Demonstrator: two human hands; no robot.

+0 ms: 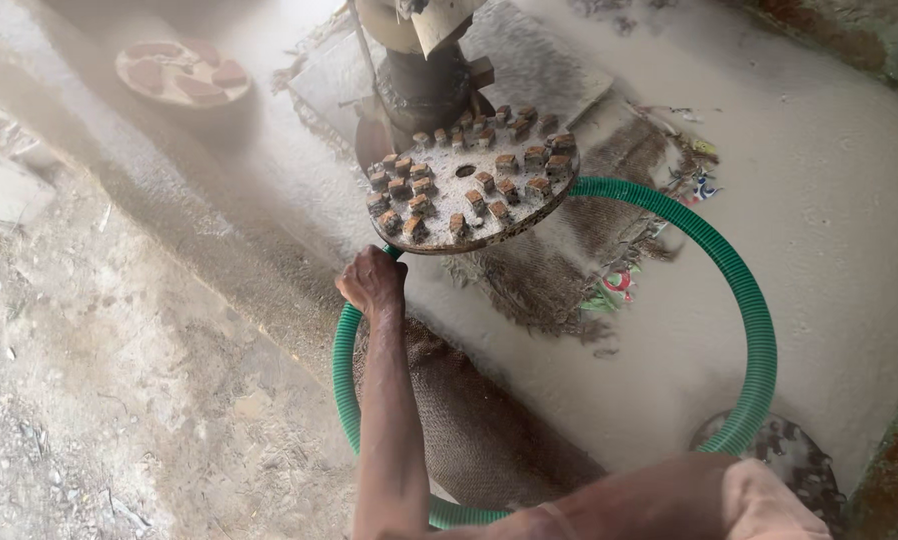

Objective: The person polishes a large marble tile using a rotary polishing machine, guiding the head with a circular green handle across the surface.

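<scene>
Gripping the lower left rim of the tilted grinding disc with my left hand, I have the fingers curled together around its edge, knuckles toward the camera. My right hand is out of view, so I cannot tell how it stands; only a bent limb and a fold of pale cloth show at the bottom edge. The disc is round, caked in grey slurry, and studded with many small reddish-brown abrasive blocks set in rough rings around a dark centre hole. Its studded face is turned up and toward me, raised off the floor, and behind it a dark cylindrical machine housing rises out of the top of the view. A green ribbed hose loops in a wide ring beneath and around the disc, passing just under my hand. Wet grey sludge covers the concrete floor, with a burlap sack lying under my forearm and a second sack with coloured print beneath the disc. A second round disc with pinkish segments lies flat at upper left, well apart. The disc's axis runs up and away from me into the housing, with the face tipped down on my left.
</scene>
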